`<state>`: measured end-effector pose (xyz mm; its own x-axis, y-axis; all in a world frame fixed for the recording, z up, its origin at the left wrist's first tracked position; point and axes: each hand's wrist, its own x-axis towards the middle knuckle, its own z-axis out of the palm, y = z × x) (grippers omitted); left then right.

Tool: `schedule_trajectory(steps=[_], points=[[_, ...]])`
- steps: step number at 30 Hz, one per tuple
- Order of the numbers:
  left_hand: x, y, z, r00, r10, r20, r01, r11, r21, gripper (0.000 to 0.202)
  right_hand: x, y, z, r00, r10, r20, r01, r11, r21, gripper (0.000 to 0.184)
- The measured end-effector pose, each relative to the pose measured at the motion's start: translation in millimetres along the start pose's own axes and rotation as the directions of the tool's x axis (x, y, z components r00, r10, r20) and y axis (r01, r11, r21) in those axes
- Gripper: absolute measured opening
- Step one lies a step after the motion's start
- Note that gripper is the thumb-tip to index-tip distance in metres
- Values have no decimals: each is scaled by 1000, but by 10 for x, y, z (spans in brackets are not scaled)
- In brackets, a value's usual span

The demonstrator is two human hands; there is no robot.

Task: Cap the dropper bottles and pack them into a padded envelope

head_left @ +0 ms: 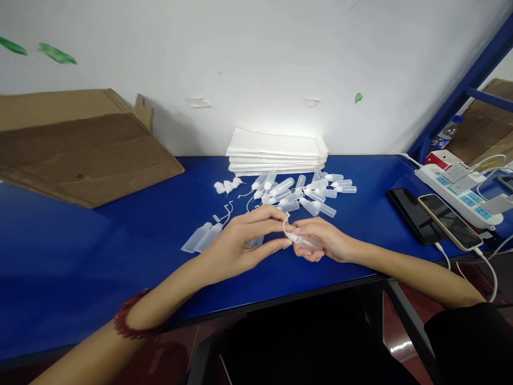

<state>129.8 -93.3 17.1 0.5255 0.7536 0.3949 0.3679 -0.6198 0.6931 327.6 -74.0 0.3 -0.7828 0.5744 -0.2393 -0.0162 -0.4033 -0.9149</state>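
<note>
1. Nearest the viewer: a dark floor zone lies below the table edge. A red bead bracelet [130,321] sits on the left wrist; a black sleeve [468,331] covers the right upper arm.

2. Hands: both meet just above the front part of the glossy blue table top [80,256]. The right hand [323,239] is curled around a small translucent plastic squeeze bottle [306,242], fingers closed on its body. The left hand [240,240] has thumb and forefinger pinched together at the nozzle end of the same bottle; its other fingers are extended and loosely spread.

3. Just left of the left hand: two translucent bottles lying flat [200,238], touching each other.

4. Behind the hands: a loose pile of translucent bottles [308,192], with several small white nozzle caps [226,186] to its left.

5. Right side of the surface: two dark-screened smartphones [433,216] lie side by side, near a white power strip [460,192] with cables.

6. Rear of the surface: a stack of white folded sheets [276,152] stands against the wall. A flattened brown cardboard box [80,144] rests at the rear left.

7. Room: a plain white wall [256,59] bears small green marks. A blue metal shelf frame [467,80] rises at right.
</note>
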Motion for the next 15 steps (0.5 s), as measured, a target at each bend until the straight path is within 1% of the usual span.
schedule_trajectory(steps=[1, 3, 5, 6, 8, 12, 15], points=[[5, 3, -6, 1000, -19, 11, 19, 1000, -21, 13, -9, 8, 10, 999, -36, -40, 34, 999, -43, 20], [16, 13, -16, 998, -47, 33, 48, 997, -59, 15, -31, 27, 30, 984, -145, -107, 127, 980, -153, 22], [22, 21, -20, 998, -51, 40, 53, 996, -71, 16, -48, 40, 48, 964, -229, -136, 191, 951, -245, 25], [21, 22, -19, 998, -46, 40, 49, 997, -65, 16, -53, 41, 55, 959, -246, -138, 203, 942, -267, 26], [12, 17, -11, 999, -23, 42, 25, 999, -38, 16, -53, 34, 64, 966, -221, -132, 184, 951, -247, 25], [-18, -10, 14, 998, 22, 58, -23, 1000, 1, 13, -31, 11, 49, 989, -122, -83, 111, 986, -127, 20], [-32, -24, 33, 998, 39, 47, -40, 999, 18, 12, -15, 17, 23, 997, -72, -41, 67, 992, -104, 17]])
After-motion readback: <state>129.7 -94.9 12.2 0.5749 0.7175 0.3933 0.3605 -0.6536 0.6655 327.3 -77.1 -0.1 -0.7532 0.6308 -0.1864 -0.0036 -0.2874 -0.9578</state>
